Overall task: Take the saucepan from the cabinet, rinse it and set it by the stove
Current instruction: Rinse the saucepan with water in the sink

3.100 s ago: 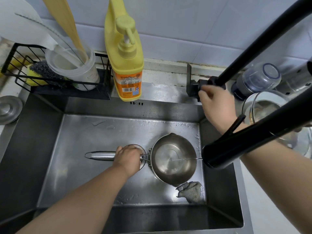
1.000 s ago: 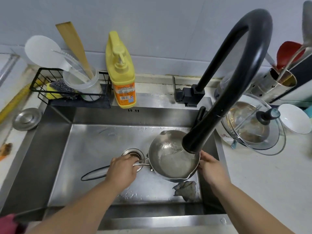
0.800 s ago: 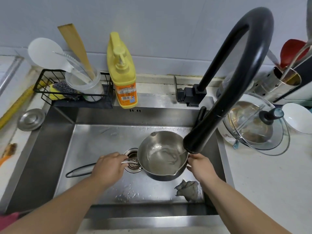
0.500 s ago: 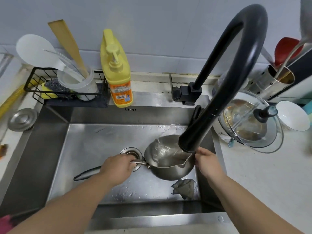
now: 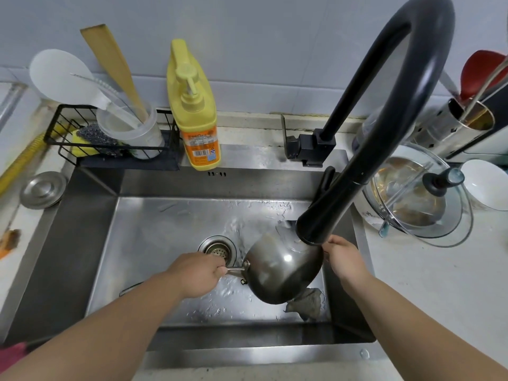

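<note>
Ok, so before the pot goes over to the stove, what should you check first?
1. Saucepan emptied: ok, it is tipped over with its outside facing up above the sink.
2. Left hand firm on the handle: ok, closed around it.
3. Right hand steadying the rim: ok, it touches the far edge.
4. Faucet off: cannot tell; the spout hides any stream.
5. Rag clear of the pan: ok, it lies on the sink floor below.
6. Spot by the stove free: cannot tell, the stove is out of view.
</note>
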